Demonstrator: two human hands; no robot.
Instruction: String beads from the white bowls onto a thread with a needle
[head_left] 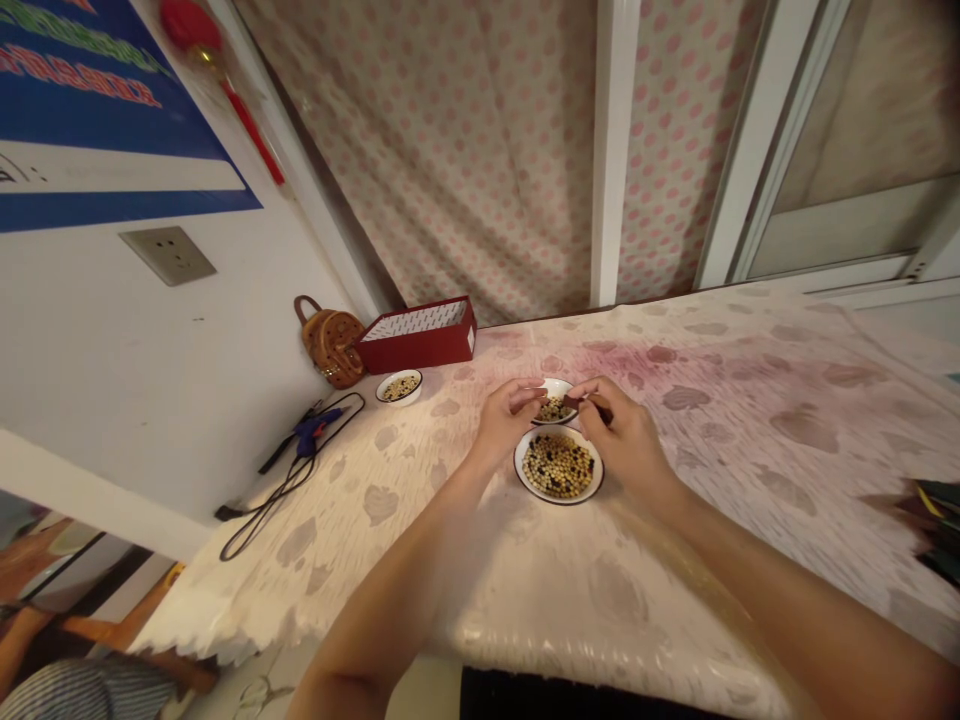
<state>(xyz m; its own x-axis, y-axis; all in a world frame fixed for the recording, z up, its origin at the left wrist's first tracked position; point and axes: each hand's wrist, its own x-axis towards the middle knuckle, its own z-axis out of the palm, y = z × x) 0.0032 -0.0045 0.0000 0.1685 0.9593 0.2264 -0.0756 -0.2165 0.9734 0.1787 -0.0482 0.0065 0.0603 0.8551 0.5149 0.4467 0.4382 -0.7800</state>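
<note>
Over a bean dish [558, 465], right fingers [592, 392] pinch a dark tool [576, 402].

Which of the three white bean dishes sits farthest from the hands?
The small dish beside the red box; the others sit at the left hand and right hand.
</note>
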